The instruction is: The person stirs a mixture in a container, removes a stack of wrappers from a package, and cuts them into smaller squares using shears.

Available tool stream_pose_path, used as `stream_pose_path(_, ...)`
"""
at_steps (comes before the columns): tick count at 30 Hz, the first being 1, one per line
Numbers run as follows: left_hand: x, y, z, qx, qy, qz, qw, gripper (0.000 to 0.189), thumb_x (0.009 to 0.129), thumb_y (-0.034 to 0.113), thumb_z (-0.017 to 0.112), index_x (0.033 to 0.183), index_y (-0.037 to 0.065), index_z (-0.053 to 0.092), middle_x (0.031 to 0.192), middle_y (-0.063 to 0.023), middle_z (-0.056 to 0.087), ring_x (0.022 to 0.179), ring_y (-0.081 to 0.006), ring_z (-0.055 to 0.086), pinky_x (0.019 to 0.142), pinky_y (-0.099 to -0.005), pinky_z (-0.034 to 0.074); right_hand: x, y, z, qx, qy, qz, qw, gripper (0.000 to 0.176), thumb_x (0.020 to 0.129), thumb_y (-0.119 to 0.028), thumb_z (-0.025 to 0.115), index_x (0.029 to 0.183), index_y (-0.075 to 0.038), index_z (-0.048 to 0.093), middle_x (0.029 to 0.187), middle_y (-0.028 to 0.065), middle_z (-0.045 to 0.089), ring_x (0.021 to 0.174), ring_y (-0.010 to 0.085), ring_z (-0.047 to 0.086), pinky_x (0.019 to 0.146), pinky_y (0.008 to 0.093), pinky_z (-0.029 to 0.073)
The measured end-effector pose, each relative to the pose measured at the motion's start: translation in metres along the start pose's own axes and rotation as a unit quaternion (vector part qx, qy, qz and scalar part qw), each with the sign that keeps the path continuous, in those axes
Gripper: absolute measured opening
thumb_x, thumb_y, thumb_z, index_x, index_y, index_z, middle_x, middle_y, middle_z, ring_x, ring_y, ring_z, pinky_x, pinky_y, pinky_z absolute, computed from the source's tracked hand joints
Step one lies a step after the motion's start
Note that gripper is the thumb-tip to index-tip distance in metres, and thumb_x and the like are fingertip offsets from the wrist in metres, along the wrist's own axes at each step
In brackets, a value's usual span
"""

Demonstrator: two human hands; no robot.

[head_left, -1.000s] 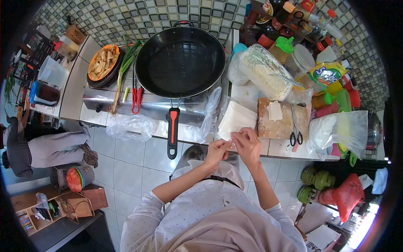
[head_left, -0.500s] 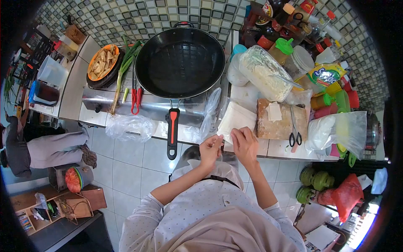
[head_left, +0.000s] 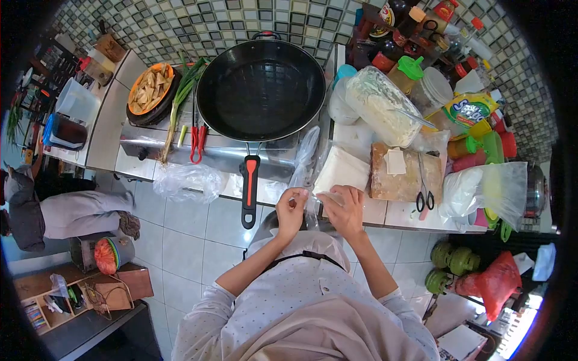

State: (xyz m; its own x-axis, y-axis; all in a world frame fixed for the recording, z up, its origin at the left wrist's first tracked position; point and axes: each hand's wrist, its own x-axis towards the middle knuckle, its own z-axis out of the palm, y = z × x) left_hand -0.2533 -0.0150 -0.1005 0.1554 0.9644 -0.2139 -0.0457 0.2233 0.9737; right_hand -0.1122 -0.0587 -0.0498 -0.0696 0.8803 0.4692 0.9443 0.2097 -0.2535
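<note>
A stack of thin square pale pastry wrappers (head_left: pixel 342 171) lies at the counter's front edge, partly in clear plastic wrapping (head_left: pixel 311 215) whose end hangs down between my hands. My left hand (head_left: pixel 291 212) is closed, thumb and fingertips pinching the edge of this plastic. My right hand (head_left: pixel 343 212) is just right of it, at the near edge of the stack, its thumb and index finger also pinched on the plastic. To the right, a wooden cutting board (head_left: pixel 385 183) carries a small cut piece of wrapper (head_left: pixel 395 161) and black-handled scissors (head_left: pixel 425 195).
A large black frying pan (head_left: pixel 260 90) sits on the stove, its handle (head_left: pixel 250 192) jutting past the counter edge. Red tongs (head_left: pixel 198 144), spring onions (head_left: pixel 180 102) and an orange bowl of folded food (head_left: pixel 150 89) lie left. A flour container (head_left: pixel 385 105) stands right. Another person (head_left: pixel 72 207) is far left.
My hands have drawn slightly apart, and the plastic end now shows hanging between them. My right fingers have shifted left along the stack's near edge. The view has moved slightly.
</note>
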Motion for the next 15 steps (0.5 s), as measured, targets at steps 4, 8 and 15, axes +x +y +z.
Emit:
stream_pose_path(4,0.002,-0.008,-0.002,0.023,0.022,0.031,0.999,0.013,0.086,0.016,0.059,0.086,0.003,0.058,0.071,0.0051,0.048,0.057,-0.0011,0.037,0.049,-0.0172,0.030,-0.010,0.005,0.004,0.043,0.031,-0.020,0.998,0.033,0.058,-0.009,0.066,0.090,-0.017,0.065,0.088,-0.0007,0.051,0.086,0.0185,0.050,0.074,0.0368,0.036)
stream_pose_path(8,0.004,0.001,0.004,0.004,0.036,0.024,0.999,0.014,0.085,0.016,0.060,0.085,0.002,0.058,0.067,0.0050,0.047,0.054,-0.0009,0.035,0.047,-0.0173,0.027,-0.013,0.009,0.003,0.036,0.076,-0.039,0.996,0.031,0.057,-0.010,0.067,0.088,-0.015,0.067,0.083,-0.0024,0.053,0.082,0.0164,0.050,0.073,0.0361,0.035)
stream_pose_path(15,0.005,0.001,0.004,-0.034,0.020,0.015,0.999,0.014,0.085,0.016,0.060,0.083,0.002,0.059,0.058,0.0080,0.039,0.050,-0.0002,0.031,0.044,-0.0179,0.023,-0.014,0.009,0.000,-0.008,0.101,-0.065,0.993,0.031,0.057,-0.012,0.068,0.087,-0.017,0.068,0.082,-0.0058,0.054,0.081,0.0140,0.049,0.073,0.0359,0.033)
